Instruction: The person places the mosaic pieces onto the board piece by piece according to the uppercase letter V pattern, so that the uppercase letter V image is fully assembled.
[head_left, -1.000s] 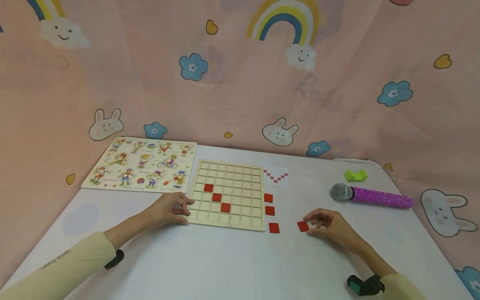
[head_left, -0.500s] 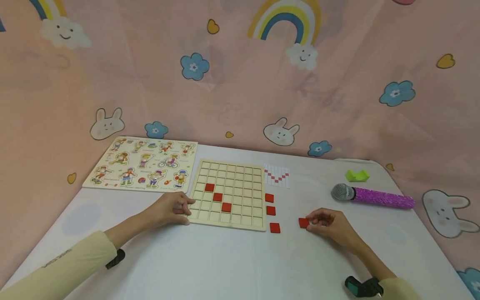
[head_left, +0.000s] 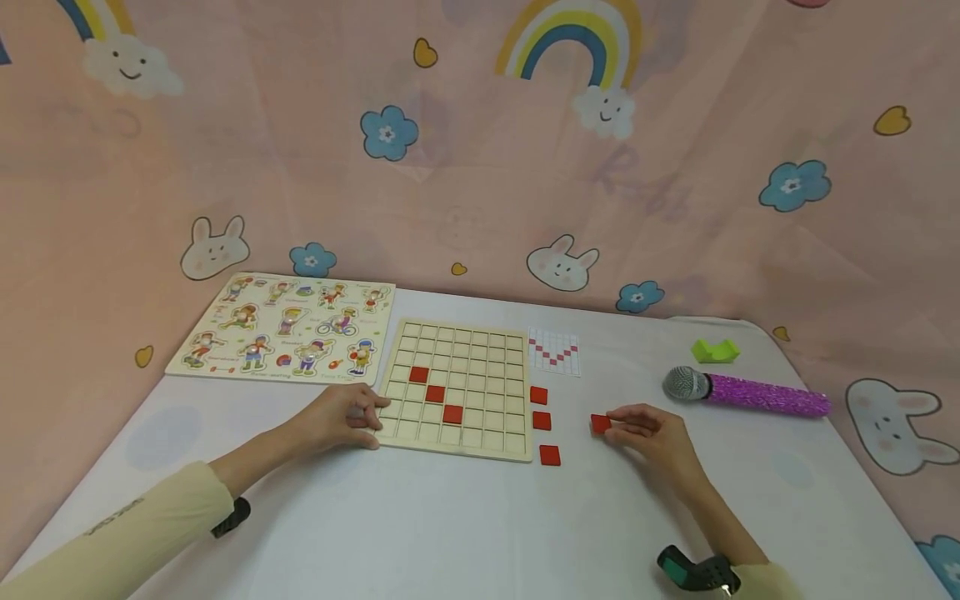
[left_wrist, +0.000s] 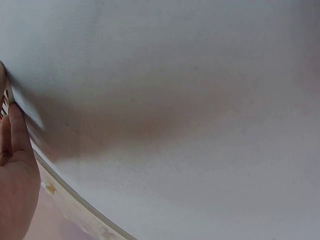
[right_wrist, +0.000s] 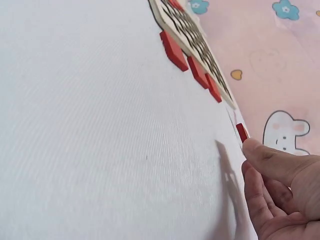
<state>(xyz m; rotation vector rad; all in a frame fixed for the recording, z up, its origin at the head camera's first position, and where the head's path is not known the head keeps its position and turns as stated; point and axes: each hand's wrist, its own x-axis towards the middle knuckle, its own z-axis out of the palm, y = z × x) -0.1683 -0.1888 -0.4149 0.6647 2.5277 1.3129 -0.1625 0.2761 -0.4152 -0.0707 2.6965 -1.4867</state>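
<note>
Though three red square tiles (head_left: pixel 435 394) sit in the cream gridded wooden board (head_left: pixel 480 367) the left grip (head_left: pixel 345 418) holds, four seem unplaced: three loose tiles (head_left: pixel 542 421) right of it, one tile (head_left: pixel 599 424) pinched by the right grip (head_left: pixel 654 440).

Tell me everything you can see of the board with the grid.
The grid board looks like pale wood: thin, flat, divided by raised lines into square cells. It lies on the white table, between the picture board and the small printed card. Three red squares sit in its cells, stepping diagonally down to the right. The left grip touches its left edge.
</note>
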